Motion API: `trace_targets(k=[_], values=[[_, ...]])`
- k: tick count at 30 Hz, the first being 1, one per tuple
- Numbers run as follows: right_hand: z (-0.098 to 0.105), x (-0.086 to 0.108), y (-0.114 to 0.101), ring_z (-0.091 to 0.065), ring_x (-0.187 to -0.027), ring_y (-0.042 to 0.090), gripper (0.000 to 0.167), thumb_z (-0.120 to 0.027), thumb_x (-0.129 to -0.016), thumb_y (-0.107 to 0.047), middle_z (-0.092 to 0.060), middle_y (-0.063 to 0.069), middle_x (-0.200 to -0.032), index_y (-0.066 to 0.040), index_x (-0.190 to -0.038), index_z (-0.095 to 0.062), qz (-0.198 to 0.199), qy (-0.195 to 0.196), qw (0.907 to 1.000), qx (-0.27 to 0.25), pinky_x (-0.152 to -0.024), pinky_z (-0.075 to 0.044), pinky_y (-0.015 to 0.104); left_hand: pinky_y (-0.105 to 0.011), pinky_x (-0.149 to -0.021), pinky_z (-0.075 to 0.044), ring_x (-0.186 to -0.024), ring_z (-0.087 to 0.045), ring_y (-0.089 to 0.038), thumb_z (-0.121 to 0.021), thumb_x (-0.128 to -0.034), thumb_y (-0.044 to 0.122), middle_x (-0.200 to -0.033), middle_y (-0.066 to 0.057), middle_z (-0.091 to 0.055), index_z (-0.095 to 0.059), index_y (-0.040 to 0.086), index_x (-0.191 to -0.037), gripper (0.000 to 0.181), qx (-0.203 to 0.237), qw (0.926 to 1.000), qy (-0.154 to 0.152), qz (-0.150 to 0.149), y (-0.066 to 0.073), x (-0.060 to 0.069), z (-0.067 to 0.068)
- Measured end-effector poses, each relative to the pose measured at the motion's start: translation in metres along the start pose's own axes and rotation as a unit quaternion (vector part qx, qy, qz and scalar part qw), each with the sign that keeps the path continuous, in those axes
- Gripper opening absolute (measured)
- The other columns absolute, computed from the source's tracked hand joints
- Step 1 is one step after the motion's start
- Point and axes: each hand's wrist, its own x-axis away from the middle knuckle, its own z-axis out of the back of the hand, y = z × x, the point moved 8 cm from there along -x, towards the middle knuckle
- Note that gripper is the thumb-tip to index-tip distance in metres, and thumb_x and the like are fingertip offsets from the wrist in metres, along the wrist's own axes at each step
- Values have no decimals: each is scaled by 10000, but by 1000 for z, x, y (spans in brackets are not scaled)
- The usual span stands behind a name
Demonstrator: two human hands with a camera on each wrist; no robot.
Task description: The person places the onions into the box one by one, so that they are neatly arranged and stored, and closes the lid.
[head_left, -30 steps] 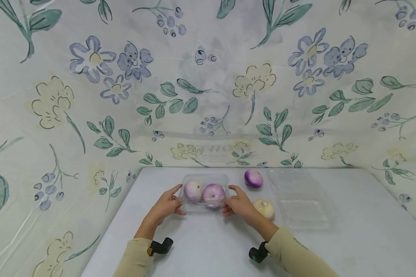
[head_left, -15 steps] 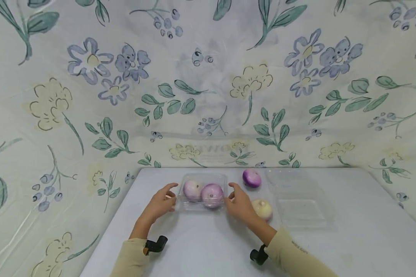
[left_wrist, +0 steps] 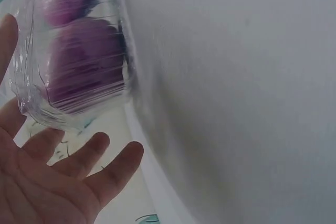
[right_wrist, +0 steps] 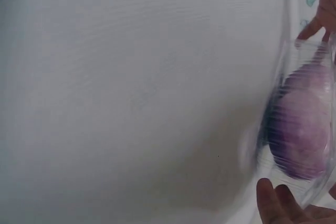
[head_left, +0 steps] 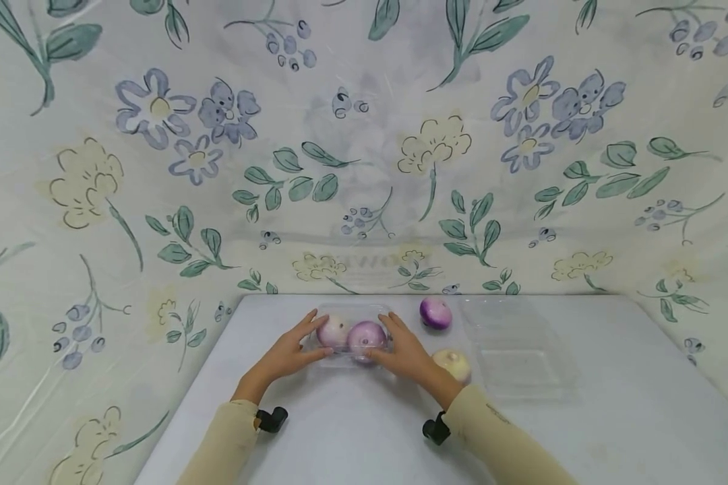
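Observation:
A clear lidded plastic box [head_left: 354, 310] stands on the table with two purple-white onions, a left one [head_left: 332, 334] and a right one [head_left: 366, 339], inside. At its left end is my left hand [head_left: 286, 353], thumb toward the front edge and forefinger toward the back. My right hand [head_left: 408, 351] lies likewise at the right end, its thumb across the front. The left wrist view shows the left fingers [left_wrist: 102, 174] spread and fairly straight around the box's end. In the right wrist view, fingertips [right_wrist: 265, 190] lie close by the box; exact contact is unclear.
Right of the box, a dark purple onion [head_left: 435, 313] sits toward the back, and a yellow onion [head_left: 451, 364] is partly behind my right wrist. Farther right lies another clear plastic container [head_left: 518, 370]. A flowered sheet [head_left: 352, 182] hangs behind the table [head_left: 613, 417].
Both hands have moved inward, from beside the box to over its ends, with the thumbs now in front. The onions in the box and on the table stay in place.

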Motion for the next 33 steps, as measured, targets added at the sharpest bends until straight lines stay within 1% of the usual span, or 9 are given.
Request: trace_targets(k=[5, 13, 16, 19, 23, 26, 29, 31, 33], values=[[-1, -7, 3, -327, -1449, 421, 785, -742, -873, -384, -274, 234, -1598, -57, -1494, -392, -220, -89, 9993, -272, -1163, -303, 563, -597, -1056, -417, -1456, -276, -461, -704, -901, 417, -1627, -219, -199, -380, 148, -1529, 756, 79, 9997, -13, 221, -8, -5, 0], [-2, -18, 7, -282, -1472, 412, 807, -762, -857, -346, -264, 240, -1599, -41, -1495, -374, -306, -276, 9986, -345, -1184, -266, 557, -584, -1048, -435, -1328, -460, -497, -706, -905, 386, -1613, -253, -209, -377, 124, -1524, 748, 107, 9997, 169, 146, -8, -7, -1], [0, -18, 6, -278, -1473, 412, 808, -770, -851, -336, -263, 242, -1598, -46, -1493, -373, -334, -340, 9984, -306, -1188, -259, 554, -608, -1086, -381, -1333, -446, -512, -701, -912, 375, -1610, -269, -199, -364, 112, -1528, 750, 65, 9998, 175, 96, -5, -7, -2], [2, -20, 4, -270, -1477, 406, 818, -771, -849, -343, -252, 245, -1601, -45, -1494, -366, -363, -363, 9985, -202, -1190, -259, 549, -636, -1106, -334, -1395, -345, -522, -689, -920, 377, -1615, -288, -148, -320, 107, -1547, 776, 26, 9999, 108, 96, -2, -7, -1], [9, -19, -2, -287, -1471, 409, 905, -770, -821, -459, -188, 202, -1635, -81, -1518, -334, -384, -293, 9980, 414, -1146, -318, 588, -707, -1113, -236, -1465, -115, -542, -686, -909, 436, -1617, -319, 33, -179, 128, -1589, 902, 25, 9997, -55, 251, 2, -7, 1], [22, -17, -11, -338, -1441, 427, 940, -743, -810, -545, -139, 163, -1656, -121, -1536, -322, -114, -180, 9939, 1083, -1098, -371, 612, -755, -1097, -171, -1458, -36, -577, -671, -909, 471, -1600, -334, 127, -98, 134, -1599, 958, -185, 9992, -66, 347, 5, -7, 7], [36, -11, -20, -338, -1442, 422, 931, -683, -840, -592, -84, 133, -1671, -162, -1563, -282, 356, -155, 9848, 1696, -1099, -356, 633, -769, -1083, -178, -1442, -77, -603, -632, -927, 485, -1601, -341, 97, -114, 115, -1595, 923, -763, 9965, 103, 340, 8, -7, 18], [45, -8, -21, -305, -1462, 407, 934, -627, -864, -634, -36, 115, -1678, -196, -1584, -225, 632, -203, 9758, 2085, -1126, -316, 633, -778, -1073, -185, -1426, -117, -619, -606, -934, 505, -1603, -347, 42, -155, 101, -1589, 892, -1272, 9911, 265, 302, 10, -7, 28], [53, -3, -16, -261, -1483, 392, 945, -571, -874, -681, 11, 99, -1681, -232, -1599, -162, 794, -259, 9656, 2462, -1146, -274, 634, -775, -1085, -159, -1438, -120, -600, -576, -932, 549, -1617, -322, 16, -182, 119, -1587, 877, -1739, 9834, 336, 384, 9, -6, 37]])
